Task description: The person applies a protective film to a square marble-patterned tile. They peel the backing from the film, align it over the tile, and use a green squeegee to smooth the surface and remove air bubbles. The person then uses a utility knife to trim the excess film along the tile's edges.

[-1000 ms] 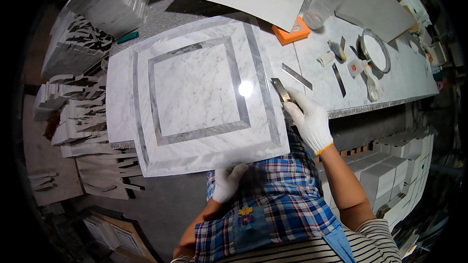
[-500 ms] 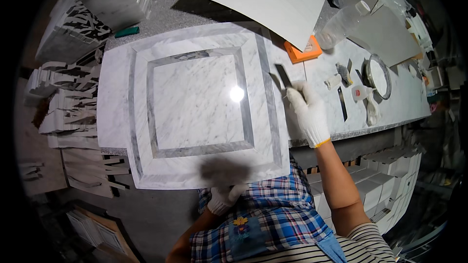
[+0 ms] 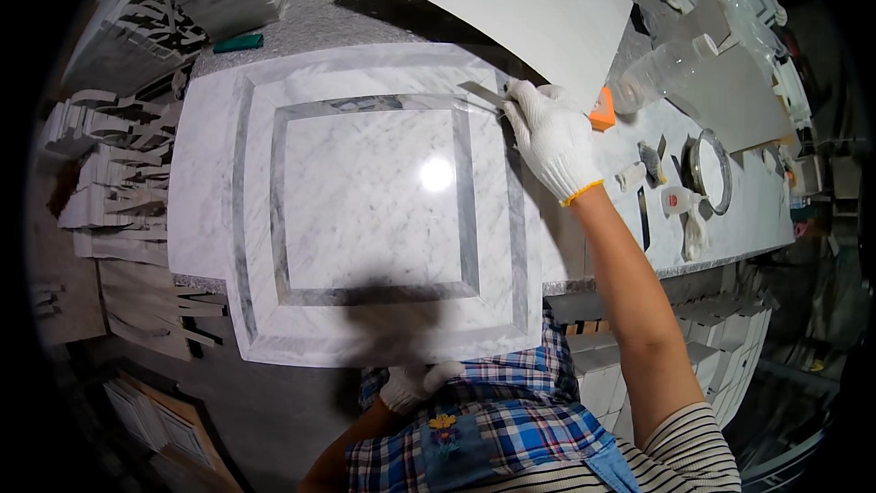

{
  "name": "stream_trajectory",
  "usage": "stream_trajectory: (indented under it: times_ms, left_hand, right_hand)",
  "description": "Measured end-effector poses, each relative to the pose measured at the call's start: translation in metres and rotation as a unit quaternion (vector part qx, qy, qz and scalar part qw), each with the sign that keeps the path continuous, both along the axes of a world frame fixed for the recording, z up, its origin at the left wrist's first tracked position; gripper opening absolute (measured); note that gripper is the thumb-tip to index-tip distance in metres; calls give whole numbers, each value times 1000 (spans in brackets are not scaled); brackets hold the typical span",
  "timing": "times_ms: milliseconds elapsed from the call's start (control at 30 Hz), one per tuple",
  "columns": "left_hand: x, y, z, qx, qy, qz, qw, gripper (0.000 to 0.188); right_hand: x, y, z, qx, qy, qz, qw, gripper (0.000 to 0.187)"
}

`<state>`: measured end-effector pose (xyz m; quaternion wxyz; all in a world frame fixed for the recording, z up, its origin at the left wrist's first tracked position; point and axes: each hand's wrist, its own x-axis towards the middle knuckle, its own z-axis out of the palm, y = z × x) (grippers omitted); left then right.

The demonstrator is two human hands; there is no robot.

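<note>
A square marble panel [image 3: 374, 201] with white and grey inlaid bands lies in front of me on the bench. My right hand [image 3: 554, 141], in a white knit glove, grips a thin flat metal scraper blade [image 3: 484, 94]. The blade's free end lies over the panel's far right corner; I cannot tell whether it touches the stone. At the panel's near edge is my left hand [image 3: 411, 387], gloved too, its thumb showing against the plaid apron [image 3: 520, 402]. The other left fingers are hidden, and a dark shadow falls over the panel's lower part.
Beyond the panel is a large white sheet [image 3: 520, 0]. To the right are an orange box [image 3: 602, 110], a clear plastic bottle [image 3: 662, 73], a roll of tape [image 3: 710, 172] and a small bottle [image 3: 675, 201]. Stacked stone strips [image 3: 119, 178] stand left, near a green block [image 3: 238, 43].
My right hand has moved away from me and left, bringing the blade from beside the panel to over its far right corner. My left hand stays by the near edge.
</note>
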<state>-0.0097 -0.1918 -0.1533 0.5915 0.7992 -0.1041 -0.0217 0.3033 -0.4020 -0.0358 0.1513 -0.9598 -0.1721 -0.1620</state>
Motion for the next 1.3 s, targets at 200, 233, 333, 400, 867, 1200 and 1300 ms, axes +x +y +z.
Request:
stream_trajectory:
  times_ms: [200,233,333,400,867,1200,1300]
  left_hand:
    - [0,0,-2,-47,58,-28,997,59]
    - [-1,-1,-1,-52,81,-25,995,59]
    - [-6,-1,-2,-52,127,-34,990,60]
    - [-10,1,-13,-34,131,-60,989,62]
    - [-11,1,-13,-26,29,-40,998,68]
    - [-12,4,-18,-8,13,-67,998,65]
    - [-32,-1,-39,-68,113,-56,990,65]
  right_hand:
    - [-24,-3,5,-43,39,9,998,18]
    - [-32,-4,7,-52,48,1,998,20]
    - [-52,-9,6,-33,51,19,998,22]
    - [-64,-12,8,-31,83,18,996,24]
    - [-61,-35,1,197,200,-168,945,22]
    - [-57,-32,-8,201,159,-86,963,35]
    - [-60,-33,-9,110,133,-64,983,39]
